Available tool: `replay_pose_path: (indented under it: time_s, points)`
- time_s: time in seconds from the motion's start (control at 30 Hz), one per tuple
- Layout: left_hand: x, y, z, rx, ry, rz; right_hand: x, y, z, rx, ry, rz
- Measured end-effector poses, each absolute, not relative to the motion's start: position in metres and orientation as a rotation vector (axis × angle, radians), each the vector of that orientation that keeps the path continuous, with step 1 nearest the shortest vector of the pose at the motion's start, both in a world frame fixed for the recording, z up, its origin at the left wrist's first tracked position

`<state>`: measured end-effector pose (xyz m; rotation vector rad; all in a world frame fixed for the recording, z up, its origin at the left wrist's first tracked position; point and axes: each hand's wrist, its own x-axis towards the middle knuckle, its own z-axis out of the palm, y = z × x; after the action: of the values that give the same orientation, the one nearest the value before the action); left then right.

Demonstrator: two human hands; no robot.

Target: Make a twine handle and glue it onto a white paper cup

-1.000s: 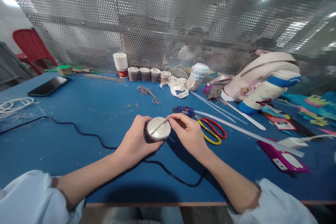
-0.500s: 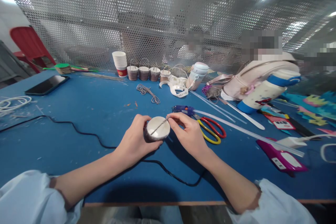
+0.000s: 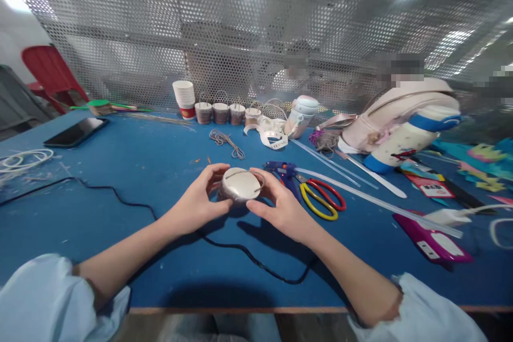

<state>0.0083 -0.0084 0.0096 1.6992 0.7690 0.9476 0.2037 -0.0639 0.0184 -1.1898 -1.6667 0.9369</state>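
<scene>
Between my hands, just above the table, is a small paper cup point(image 3: 241, 184) with a white inside and a grey-brown covering around its side. My left hand point(image 3: 209, 192) grips its left side, thumb in front and fingers behind. From the right, my right hand point(image 3: 276, 202) curls round the same cup, thumb at the front. A thin grey-brown cord handle lies along the rim, partly hidden by the right fingers. Right of my hands lie a blue glue gun point(image 3: 282, 168) with a long clear glue stick and scissors point(image 3: 320, 200) with red and yellow handles.
Similar small cups with handles point(image 3: 220, 112) line the back beside a paper cup stack point(image 3: 184, 99). A cord bundle point(image 3: 226, 142), a white bottle point(image 3: 300, 116) and a phone point(image 3: 76, 132) lie farther off. A black cable point(image 3: 248, 254) crosses before me; a magenta power strip point(image 3: 433, 238) sits right.
My right hand has gone from pinching the cord's end to grasping the cup's right side. The cord, earlier straight across the opening, now curves along the rim.
</scene>
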Motion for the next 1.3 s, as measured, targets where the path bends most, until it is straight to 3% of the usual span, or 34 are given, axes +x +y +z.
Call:
replay_pose_path:
  time_s: [0.43, 1.0, 1.3]
  points:
    - [0.009, 0.003, 0.001, 1.460, 0.758, 0.796, 0.205, -0.060, 0.020, -1.254, -1.739, 0.701]
    - [0.005, -0.002, 0.004, 1.782, 0.707, 0.689, 0.203, -0.067, 0.017, -1.157, -1.926, 0.271]
    - [0.005, 0.000, 0.006, 1.561, 0.671, 0.615, 0.204, -0.067, 0.024, -1.119, -1.790, 0.426]
